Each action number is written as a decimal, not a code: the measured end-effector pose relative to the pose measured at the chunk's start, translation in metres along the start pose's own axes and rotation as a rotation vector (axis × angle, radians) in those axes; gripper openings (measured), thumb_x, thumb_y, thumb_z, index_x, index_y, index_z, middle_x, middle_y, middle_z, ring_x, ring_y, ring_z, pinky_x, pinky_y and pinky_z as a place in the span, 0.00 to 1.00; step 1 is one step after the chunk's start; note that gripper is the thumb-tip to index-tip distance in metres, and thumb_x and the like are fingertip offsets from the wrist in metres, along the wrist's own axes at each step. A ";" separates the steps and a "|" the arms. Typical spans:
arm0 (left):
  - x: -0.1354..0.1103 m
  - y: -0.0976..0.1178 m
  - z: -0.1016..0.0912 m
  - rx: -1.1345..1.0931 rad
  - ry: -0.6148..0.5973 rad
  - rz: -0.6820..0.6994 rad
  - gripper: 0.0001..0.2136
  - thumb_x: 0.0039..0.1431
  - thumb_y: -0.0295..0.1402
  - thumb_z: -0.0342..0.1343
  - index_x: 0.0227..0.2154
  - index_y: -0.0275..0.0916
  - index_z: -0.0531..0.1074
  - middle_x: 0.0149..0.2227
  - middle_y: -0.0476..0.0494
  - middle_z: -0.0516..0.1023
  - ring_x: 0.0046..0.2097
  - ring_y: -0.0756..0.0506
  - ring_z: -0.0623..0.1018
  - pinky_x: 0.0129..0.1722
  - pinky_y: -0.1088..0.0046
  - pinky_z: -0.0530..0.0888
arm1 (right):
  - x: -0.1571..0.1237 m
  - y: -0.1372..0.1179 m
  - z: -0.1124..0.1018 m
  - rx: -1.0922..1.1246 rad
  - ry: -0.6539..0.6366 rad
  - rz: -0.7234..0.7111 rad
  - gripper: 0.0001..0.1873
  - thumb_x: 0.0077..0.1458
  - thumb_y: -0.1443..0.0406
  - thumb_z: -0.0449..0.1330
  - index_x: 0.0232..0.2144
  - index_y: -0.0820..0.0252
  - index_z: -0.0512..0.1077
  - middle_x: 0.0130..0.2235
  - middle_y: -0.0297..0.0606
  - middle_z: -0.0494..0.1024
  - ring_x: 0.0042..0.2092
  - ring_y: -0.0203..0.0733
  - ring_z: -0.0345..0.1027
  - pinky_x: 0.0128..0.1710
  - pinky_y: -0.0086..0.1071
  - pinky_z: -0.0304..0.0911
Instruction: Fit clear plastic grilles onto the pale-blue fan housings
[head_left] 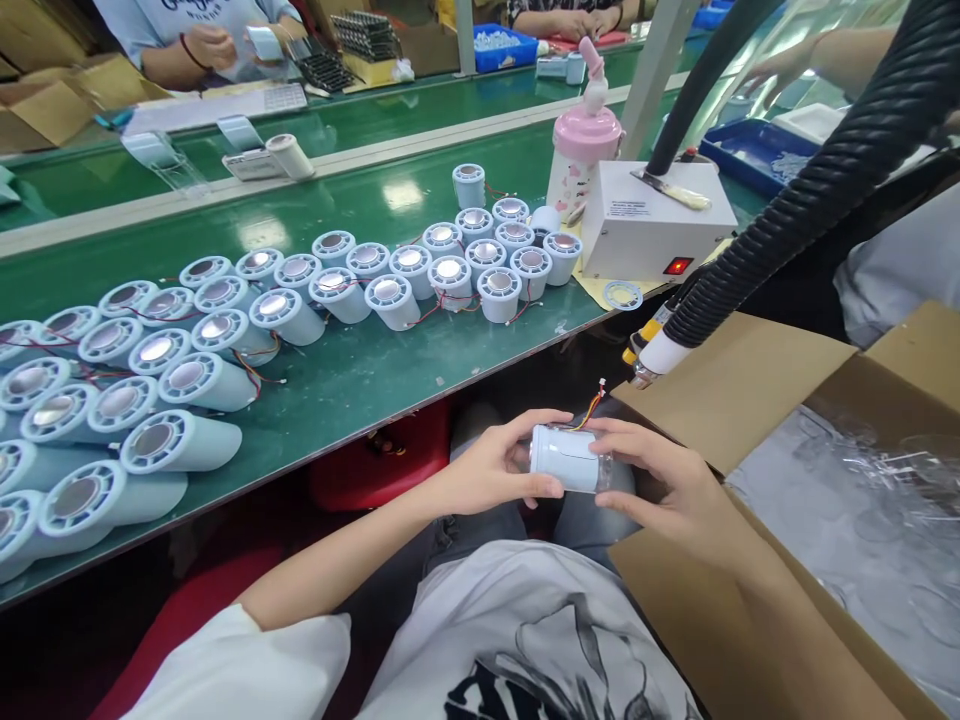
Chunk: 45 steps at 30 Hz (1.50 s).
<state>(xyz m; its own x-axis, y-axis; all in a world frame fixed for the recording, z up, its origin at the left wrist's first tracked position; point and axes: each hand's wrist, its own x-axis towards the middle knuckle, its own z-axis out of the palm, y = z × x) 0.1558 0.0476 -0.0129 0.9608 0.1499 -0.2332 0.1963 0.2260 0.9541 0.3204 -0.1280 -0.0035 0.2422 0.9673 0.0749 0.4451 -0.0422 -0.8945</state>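
Note:
Over my lap, my left hand (514, 465) grips one end of a light-blue cylindrical unit (564, 458) lying on its side. My right hand (660, 475) has its fingers and thumb round a clear plastic sleeve (604, 472) at the unit's right end. The sleeve looks to be around part of the blue body; how far is hard to make out. Thin red, yellow and black wires (592, 408) with a small white connector stick up from the unit. On the bench to the left, many similar blue cylinders (217, 380) stand in rows, several with wires trailing.
A green bench (360, 390) runs across. On it are a white box with a red switch (637, 220) and a pink-lidded bottle (585, 150). A black corrugated hose (810, 190) hangs at right above an open carton (750, 380) of clear plastic parts. Co-workers' hands (210, 48) work opposite.

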 end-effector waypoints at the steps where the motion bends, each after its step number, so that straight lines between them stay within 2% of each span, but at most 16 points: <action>1: -0.001 0.002 -0.001 0.049 -0.003 0.028 0.34 0.48 0.37 0.67 0.59 0.45 0.62 0.49 0.41 0.72 0.39 0.47 0.76 0.35 0.71 0.77 | -0.001 0.000 -0.001 0.042 -0.012 0.023 0.19 0.56 0.66 0.64 0.49 0.45 0.69 0.59 0.36 0.68 0.57 0.47 0.64 0.55 0.42 0.65; 4: -0.003 0.006 -0.003 0.156 -0.013 0.129 0.35 0.46 0.35 0.69 0.59 0.44 0.64 0.52 0.40 0.72 0.48 0.43 0.76 0.48 0.67 0.75 | -0.001 -0.001 -0.001 0.177 -0.032 0.072 0.20 0.57 0.65 0.64 0.50 0.43 0.68 0.58 0.34 0.69 0.56 0.45 0.65 0.53 0.38 0.67; 7: -0.005 0.007 -0.004 0.212 -0.026 0.204 0.36 0.46 0.33 0.69 0.59 0.45 0.64 0.57 0.38 0.70 0.54 0.40 0.73 0.53 0.64 0.73 | 0.000 -0.003 -0.001 0.267 -0.046 0.111 0.19 0.57 0.64 0.64 0.50 0.43 0.69 0.56 0.32 0.70 0.55 0.43 0.65 0.52 0.35 0.68; 13: -0.008 0.006 -0.005 0.305 -0.052 0.302 0.36 0.46 0.32 0.69 0.59 0.48 0.64 0.58 0.39 0.68 0.57 0.39 0.72 0.52 0.65 0.73 | -0.001 -0.006 -0.002 0.407 -0.110 0.259 0.18 0.58 0.61 0.64 0.50 0.45 0.68 0.50 0.33 0.72 0.47 0.41 0.70 0.45 0.32 0.69; 18: -0.009 0.007 -0.006 0.362 -0.066 0.342 0.36 0.46 0.31 0.69 0.59 0.48 0.64 0.59 0.39 0.67 0.59 0.39 0.69 0.54 0.65 0.72 | -0.001 -0.003 0.001 0.506 -0.105 0.295 0.16 0.59 0.59 0.62 0.49 0.49 0.68 0.46 0.35 0.73 0.48 0.42 0.68 0.43 0.32 0.68; 23: -0.009 0.007 -0.007 0.382 -0.081 0.365 0.36 0.47 0.31 0.69 0.60 0.48 0.64 0.59 0.39 0.67 0.60 0.39 0.68 0.55 0.64 0.71 | 0.002 -0.002 0.005 0.583 -0.088 0.357 0.14 0.59 0.57 0.61 0.46 0.52 0.67 0.42 0.33 0.74 0.40 0.36 0.70 0.39 0.27 0.68; 27: -0.009 0.006 -0.008 0.397 -0.082 0.394 0.35 0.47 0.30 0.69 0.59 0.48 0.64 0.59 0.39 0.68 0.60 0.40 0.68 0.55 0.64 0.71 | 0.003 0.001 0.007 0.640 -0.082 0.416 0.16 0.59 0.53 0.61 0.44 0.55 0.67 0.35 0.31 0.74 0.31 0.33 0.70 0.33 0.26 0.69; 31: -0.009 0.007 -0.008 0.422 -0.081 0.433 0.35 0.46 0.29 0.69 0.59 0.47 0.65 0.59 0.38 0.68 0.60 0.40 0.68 0.56 0.64 0.70 | 0.005 0.003 0.011 0.740 -0.088 0.491 0.21 0.57 0.48 0.60 0.42 0.58 0.65 0.29 0.31 0.75 0.27 0.35 0.72 0.28 0.27 0.70; 36: -0.006 0.004 -0.010 0.466 -0.088 0.501 0.36 0.45 0.30 0.69 0.59 0.46 0.65 0.60 0.37 0.67 0.61 0.39 0.68 0.61 0.60 0.65 | 0.009 -0.004 0.016 0.828 -0.092 0.599 0.27 0.52 0.43 0.60 0.35 0.60 0.66 0.22 0.31 0.74 0.21 0.34 0.70 0.18 0.22 0.64; 39: -0.005 0.002 -0.010 0.450 -0.097 0.519 0.35 0.46 0.31 0.69 0.59 0.47 0.65 0.62 0.37 0.66 0.61 0.38 0.67 0.60 0.59 0.65 | 0.010 -0.005 0.019 0.893 -0.082 0.687 0.27 0.49 0.42 0.61 0.31 0.59 0.66 0.18 0.31 0.72 0.18 0.33 0.66 0.15 0.20 0.59; 41: -0.005 0.002 -0.009 0.442 -0.094 0.514 0.35 0.46 0.32 0.69 0.59 0.48 0.65 0.62 0.38 0.65 0.62 0.37 0.67 0.60 0.59 0.65 | 0.010 -0.006 0.020 0.911 -0.105 0.741 0.27 0.51 0.41 0.59 0.29 0.60 0.67 0.17 0.33 0.73 0.16 0.32 0.64 0.14 0.19 0.57; 45: -0.006 0.003 -0.004 0.449 -0.072 0.480 0.32 0.49 0.32 0.67 0.59 0.49 0.65 0.61 0.37 0.66 0.60 0.38 0.68 0.58 0.59 0.67 | 0.011 -0.005 0.020 0.933 -0.188 0.793 0.29 0.57 0.42 0.51 0.29 0.62 0.71 0.22 0.38 0.76 0.16 0.29 0.63 0.13 0.19 0.55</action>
<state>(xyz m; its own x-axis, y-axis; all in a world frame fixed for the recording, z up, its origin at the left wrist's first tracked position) 0.1499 0.0517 -0.0090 0.9696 0.0657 0.2358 -0.2095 -0.2755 0.9382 0.3038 -0.1119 -0.0065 0.0029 0.7797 -0.6261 -0.5708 -0.5128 -0.6413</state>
